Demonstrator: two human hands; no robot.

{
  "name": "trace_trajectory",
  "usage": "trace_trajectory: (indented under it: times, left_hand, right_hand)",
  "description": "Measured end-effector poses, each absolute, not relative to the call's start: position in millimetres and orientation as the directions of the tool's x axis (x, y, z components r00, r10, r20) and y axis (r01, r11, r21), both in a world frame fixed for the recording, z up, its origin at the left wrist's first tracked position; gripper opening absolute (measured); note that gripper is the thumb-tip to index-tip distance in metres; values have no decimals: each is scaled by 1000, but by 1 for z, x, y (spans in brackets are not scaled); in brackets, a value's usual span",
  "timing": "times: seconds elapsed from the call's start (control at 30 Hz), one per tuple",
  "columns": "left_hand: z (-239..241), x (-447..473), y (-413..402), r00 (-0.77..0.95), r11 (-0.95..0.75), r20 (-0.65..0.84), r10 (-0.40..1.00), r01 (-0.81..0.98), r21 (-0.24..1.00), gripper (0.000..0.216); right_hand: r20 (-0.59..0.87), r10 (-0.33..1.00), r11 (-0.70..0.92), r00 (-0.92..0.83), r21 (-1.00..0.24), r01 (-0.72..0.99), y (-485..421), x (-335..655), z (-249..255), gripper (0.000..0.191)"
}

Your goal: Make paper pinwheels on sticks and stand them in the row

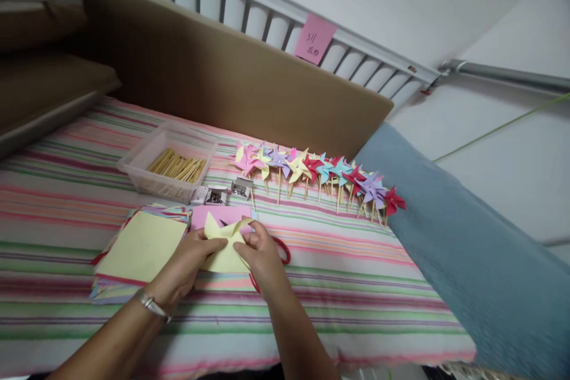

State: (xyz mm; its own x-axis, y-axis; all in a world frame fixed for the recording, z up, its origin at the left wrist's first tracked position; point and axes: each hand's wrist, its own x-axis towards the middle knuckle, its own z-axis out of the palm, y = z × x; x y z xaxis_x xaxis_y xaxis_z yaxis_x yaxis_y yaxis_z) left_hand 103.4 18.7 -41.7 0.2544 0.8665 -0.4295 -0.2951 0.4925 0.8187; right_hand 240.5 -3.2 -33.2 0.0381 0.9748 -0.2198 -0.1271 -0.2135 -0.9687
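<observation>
Between my two hands is a pale yellow paper pinwheel sheet, cut and with points curling up toward its middle. My left hand pinches its left side, thumb on top. On the right, my right hand grips the other side with thumb and fingers. Under and behind the sheet lie pink paper and other coloured sheets. Red-handled scissors lie partly hidden beneath my right hand. Left of my hands rests a stack of square coloured papers, a yellow one on top.
A clear plastic box holds wooden sticks. Small open boxes of metal pins stand before it. Finished pinwheels lie in a row at the back right. A cardboard panel stands behind the striped cloth.
</observation>
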Motion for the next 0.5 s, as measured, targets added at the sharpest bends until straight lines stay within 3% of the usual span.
trace_trajectory:
  times: [0.1,0.17,0.3,0.5]
  left_hand:
    - [-35,97,23,227,478,-423,877,-335,812,15]
    - [-32,91,27,211,460,-410,887,-346,818,13]
    - [-32,80,34,192,410,-363,912,-368,835,9]
    - [-27,70,35,179,400,-357,917,-412,819,10]
  right_hand:
    - [-122,989,-127,84,-991,51,-5,242,-35,47]
    - [17,993,-10,119,-975,223,-6,243,-36,42]
    - [286,958,249,8,-847,470,-11,246,-31,34]
    - [347,909,409,-232,-629,661,-18,243,-31,51]
